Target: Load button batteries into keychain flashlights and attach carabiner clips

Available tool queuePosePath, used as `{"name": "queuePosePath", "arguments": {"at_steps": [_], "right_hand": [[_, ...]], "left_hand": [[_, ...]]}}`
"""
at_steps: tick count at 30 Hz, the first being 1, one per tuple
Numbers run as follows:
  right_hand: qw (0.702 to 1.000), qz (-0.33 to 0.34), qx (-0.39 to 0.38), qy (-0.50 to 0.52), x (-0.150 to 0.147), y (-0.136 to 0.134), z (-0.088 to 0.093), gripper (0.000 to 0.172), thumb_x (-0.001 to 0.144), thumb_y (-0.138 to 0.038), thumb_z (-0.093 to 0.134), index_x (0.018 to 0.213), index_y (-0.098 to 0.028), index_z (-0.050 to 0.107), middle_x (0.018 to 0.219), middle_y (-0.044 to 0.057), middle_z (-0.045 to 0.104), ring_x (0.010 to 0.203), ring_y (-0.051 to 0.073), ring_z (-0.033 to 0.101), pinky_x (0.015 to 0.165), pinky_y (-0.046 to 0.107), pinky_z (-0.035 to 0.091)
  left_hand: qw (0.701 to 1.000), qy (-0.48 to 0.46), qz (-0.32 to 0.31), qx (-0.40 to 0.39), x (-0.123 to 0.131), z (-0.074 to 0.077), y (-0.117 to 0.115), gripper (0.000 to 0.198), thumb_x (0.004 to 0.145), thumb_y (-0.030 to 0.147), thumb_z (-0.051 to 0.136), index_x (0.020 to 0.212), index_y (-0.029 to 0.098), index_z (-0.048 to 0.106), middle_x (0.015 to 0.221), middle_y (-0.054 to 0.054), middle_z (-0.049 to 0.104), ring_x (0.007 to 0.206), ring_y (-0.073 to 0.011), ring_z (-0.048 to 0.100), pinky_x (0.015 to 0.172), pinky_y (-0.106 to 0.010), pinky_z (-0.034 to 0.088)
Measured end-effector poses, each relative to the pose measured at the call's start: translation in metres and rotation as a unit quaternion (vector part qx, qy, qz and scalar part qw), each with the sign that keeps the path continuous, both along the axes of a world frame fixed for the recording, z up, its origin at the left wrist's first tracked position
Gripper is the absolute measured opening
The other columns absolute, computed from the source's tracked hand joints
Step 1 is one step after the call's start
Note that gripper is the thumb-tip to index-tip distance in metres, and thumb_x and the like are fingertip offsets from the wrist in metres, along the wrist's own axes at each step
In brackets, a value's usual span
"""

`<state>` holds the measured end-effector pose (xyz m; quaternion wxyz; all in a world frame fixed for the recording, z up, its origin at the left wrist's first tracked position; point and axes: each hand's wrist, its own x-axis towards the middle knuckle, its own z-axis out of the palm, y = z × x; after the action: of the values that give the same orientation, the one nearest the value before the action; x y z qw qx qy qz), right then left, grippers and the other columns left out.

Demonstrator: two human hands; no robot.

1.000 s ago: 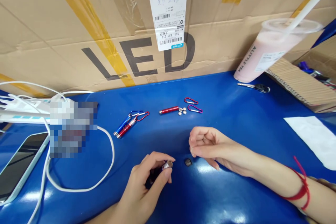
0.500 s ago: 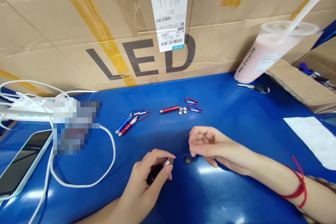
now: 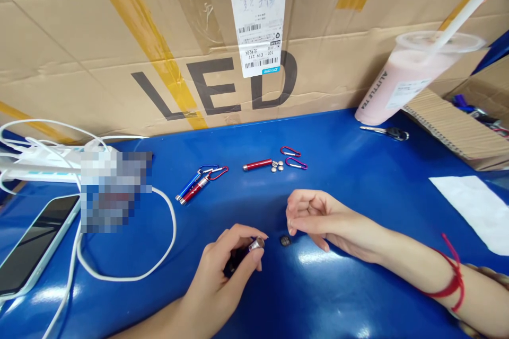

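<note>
At six o'clock in view, your left hand (image 3: 218, 267) pinches a small silver-ended tube (image 3: 256, 244). It's probably light, hard and slippery, so hold its sides. At five o'clock, your right hand (image 3: 324, 220) curls loosely; I can't tell if it's empty.

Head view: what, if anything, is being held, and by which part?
The left hand pinches a silver-ended tube near its silver end; nothing shows in the right hand.

From afar, I'm watching the left hand (image 3: 222, 270) gripping a silver-ended tube (image 3: 256, 244) (and partly hiding it); the right hand (image 3: 322, 218) is curving loosely beside a small dark piece (image 3: 285, 240), and silver discs (image 3: 280, 168) are lying beyond.
</note>
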<state>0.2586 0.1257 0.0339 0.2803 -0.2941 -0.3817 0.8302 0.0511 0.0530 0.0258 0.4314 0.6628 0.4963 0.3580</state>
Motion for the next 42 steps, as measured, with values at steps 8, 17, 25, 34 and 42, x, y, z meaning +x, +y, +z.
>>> {"name": "queuePosePath", "arguments": {"at_steps": [8, 17, 25, 34, 42], "right_hand": [[1.000, -0.002, 0.002, -0.006, -0.0007, -0.0013, 0.0006, 0.019, 0.070, -0.025, 0.078, 0.076, -0.015, 0.062, 0.066, 0.001, 0.067, 0.045, 0.004, 0.052, 0.034, 0.009, 0.038], [1.000, -0.002, -0.001, -0.009, 0.0006, -0.0011, 0.0001, 0.021, 0.070, -0.025, 0.078, 0.078, -0.015, 0.062, 0.066, 0.000, 0.067, 0.040, 0.001, 0.047, 0.034, 0.009, 0.036], [1.000, -0.003, -0.007, -0.005, -0.0004, -0.0010, 0.0002, 0.021, 0.069, -0.023, 0.078, 0.074, -0.014, 0.061, 0.065, 0.000, 0.067, 0.039, 0.001, 0.044, 0.033, 0.008, 0.035], [1.000, 0.002, -0.016, 0.002, 0.0004, -0.0007, -0.0019, 0.021, 0.068, -0.022, 0.079, 0.074, -0.015, 0.060, 0.066, 0.000, 0.066, 0.044, 0.003, 0.049, 0.033, 0.009, 0.035], [1.000, 0.005, -0.017, -0.004, 0.0013, -0.0010, -0.0013, 0.022, 0.069, -0.023, 0.078, 0.076, -0.015, 0.059, 0.067, 0.001, 0.065, 0.060, 0.008, 0.061, 0.034, 0.008, 0.037]], "left_hand": [[1.000, 0.007, -0.007, -0.002, 0.0024, 0.0067, 0.0045, 0.013, 0.090, 0.019, 0.049, 0.095, 0.021, 0.060, 0.063, 0.004, 0.062, 0.059, -0.0110, 0.057, 0.058, -0.019, 0.043], [1.000, -0.005, -0.001, -0.013, 0.0001, -0.0006, 0.0001, 0.013, 0.094, 0.025, 0.049, 0.100, 0.025, 0.060, 0.065, 0.004, 0.061, 0.060, -0.0112, 0.056, 0.060, -0.019, 0.042], [1.000, 0.004, 0.000, -0.007, 0.0002, -0.0008, 0.0007, 0.013, 0.094, 0.026, 0.049, 0.099, 0.025, 0.061, 0.065, 0.004, 0.062, 0.060, -0.0120, 0.056, 0.059, -0.021, 0.041], [1.000, 0.008, -0.003, -0.002, 0.0008, 0.0024, 0.0029, 0.013, 0.093, 0.022, 0.049, 0.097, 0.023, 0.061, 0.063, 0.003, 0.062, 0.060, -0.0126, 0.057, 0.058, -0.021, 0.041], [1.000, -0.009, 0.004, -0.008, 0.0010, -0.0010, 0.0009, 0.013, 0.094, 0.025, 0.049, 0.100, 0.025, 0.060, 0.066, 0.004, 0.062, 0.061, -0.0120, 0.057, 0.060, -0.020, 0.043]]}}
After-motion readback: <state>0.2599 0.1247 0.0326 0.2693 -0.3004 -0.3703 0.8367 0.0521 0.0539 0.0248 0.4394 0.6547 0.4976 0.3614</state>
